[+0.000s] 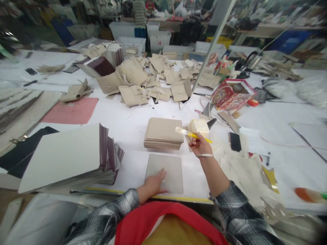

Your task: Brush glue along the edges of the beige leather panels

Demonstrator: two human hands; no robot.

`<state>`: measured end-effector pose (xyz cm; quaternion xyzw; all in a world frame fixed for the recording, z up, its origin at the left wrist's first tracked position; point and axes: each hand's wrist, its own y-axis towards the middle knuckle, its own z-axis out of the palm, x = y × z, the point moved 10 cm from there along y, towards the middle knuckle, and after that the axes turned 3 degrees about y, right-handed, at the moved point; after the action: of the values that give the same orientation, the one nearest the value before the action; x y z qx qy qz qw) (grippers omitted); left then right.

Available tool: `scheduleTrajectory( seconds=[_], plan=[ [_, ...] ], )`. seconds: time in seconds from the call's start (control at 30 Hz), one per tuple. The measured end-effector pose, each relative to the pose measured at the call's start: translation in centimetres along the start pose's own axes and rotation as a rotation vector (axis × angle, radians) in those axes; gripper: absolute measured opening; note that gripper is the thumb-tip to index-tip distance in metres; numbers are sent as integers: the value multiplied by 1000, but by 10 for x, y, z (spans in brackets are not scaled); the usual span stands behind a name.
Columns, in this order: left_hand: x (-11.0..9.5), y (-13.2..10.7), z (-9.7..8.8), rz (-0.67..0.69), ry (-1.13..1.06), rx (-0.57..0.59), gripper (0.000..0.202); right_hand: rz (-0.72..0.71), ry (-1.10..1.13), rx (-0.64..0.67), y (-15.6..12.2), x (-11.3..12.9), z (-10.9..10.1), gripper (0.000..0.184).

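Note:
My right hand (201,145) is closed around the yellow handle of a glue brush (192,135), whose whitish, coated bristles point left. Just behind that hand stands a cream-coloured, glue-smeared tub (198,126) with a dark handle-like piece sticking out to its right. My left hand (155,182) lies flat on a thin grey rectangular panel (173,173) near the table's front edge, fingers stretched out. Beyond the panel sits a neat stack of beige pieces (163,131), with the brush tip over its right side.
At left rises a tall stack of large pale sheets with maroon edges (66,153). Beige pouches (133,95) are heaped at the back. A red patterned box (232,93), a phone (235,141) and pale scraps (237,173) lie to the right. A slanted metal pole (212,47) crosses behind.

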<state>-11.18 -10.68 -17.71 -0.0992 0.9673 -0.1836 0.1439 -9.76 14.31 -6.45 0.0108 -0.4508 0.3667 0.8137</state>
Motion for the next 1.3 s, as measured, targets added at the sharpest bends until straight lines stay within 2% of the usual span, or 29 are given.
scheduleTrajectory(
  seconds=[0.13,0.2,0.23,0.3,0.37,0.43,0.5,0.57,0.67,0.73,0.8,0.9,0.97,1.07,1.17,1.3],
  plan=[
    [16,18,-106,-58,39,-294,57,-140,-392,124,27,0,67,23],
    [31,38,-143,-124,88,-352,53,-215,-651,192,38,-6,103,21],
    [39,49,-153,-154,112,-349,54,-238,-763,219,43,-12,119,20],
    [52,69,-159,-191,148,-313,55,-233,-927,284,52,-27,142,18],
    [60,81,-153,-197,164,-282,56,-171,-1024,378,61,-47,158,16],
    [65,85,-146,-195,171,-277,57,-115,-1091,469,73,-63,169,15],
    [68,85,-141,-194,178,-286,57,-129,-1127,470,91,-66,174,14],
    [69,84,-138,-187,182,-292,57,-200,-1136,338,115,-55,172,13],
    [70,86,-138,-168,187,-285,55,-270,-1126,117,141,-31,156,14],
    [69,88,-141,-152,196,-290,53,-269,-1127,38,147,-17,139,14],
    [68,90,-146,-136,206,-298,50,-263,-1141,-48,144,2,112,13],
    [65,95,-156,-117,212,-294,42,-272,-1169,-205,131,38,65,13],
    [63,100,-165,-109,206,-285,34,-301,-1182,-277,120,60,42,14],
    [63,106,-177,-123,177,-269,29,-422,-1239,-318,98,79,28,17],
    [64,109,-182,-136,138,-242,33,-502,-1312,-282,64,75,27,18],
    [60,107,-184,-116,156,-241,33,-478,-1308,-250,5,53,11,17]
  ],
)
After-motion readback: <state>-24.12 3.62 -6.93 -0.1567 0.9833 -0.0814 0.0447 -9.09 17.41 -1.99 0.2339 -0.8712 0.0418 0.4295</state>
